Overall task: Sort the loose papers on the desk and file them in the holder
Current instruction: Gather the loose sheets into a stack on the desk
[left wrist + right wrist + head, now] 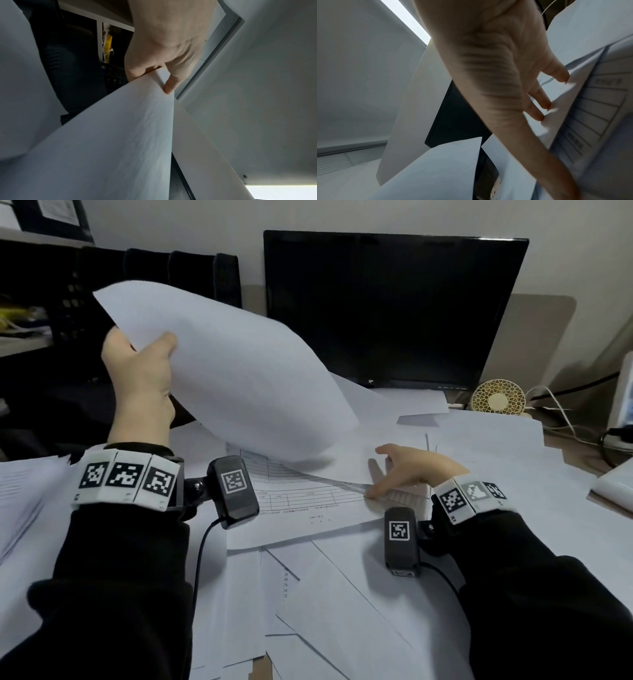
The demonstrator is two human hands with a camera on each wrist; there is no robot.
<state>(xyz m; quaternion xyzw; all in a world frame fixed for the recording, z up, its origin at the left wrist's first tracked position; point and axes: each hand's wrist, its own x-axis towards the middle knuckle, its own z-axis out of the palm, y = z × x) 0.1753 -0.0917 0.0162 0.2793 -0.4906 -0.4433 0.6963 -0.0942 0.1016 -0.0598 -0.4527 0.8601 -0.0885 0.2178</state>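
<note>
My left hand (144, 371) pinches a bent stack of blank white sheets (233, 378) by its left edge and holds it above the desk; thumb on top, fingers hidden behind. The left wrist view shows the same sheets (120, 128) pinched by that hand (164, 65). My right hand (407, 470) rests on a blank sheet (346, 463) lying over a printed form (308, 501), fingers straight, thumb raised. In the right wrist view the fingertips (544, 105) touch that sheet's edge beside the form (599, 108). The black file holder (154, 278) stands at the back left.
Loose papers (342, 604) cover most of the desk (561, 440). A dark monitor (394, 306) stands behind them. At the right are a small cream fan (498, 397), cables (561, 419) and a white box (613, 484). A paper stack (24, 491) lies at the left.
</note>
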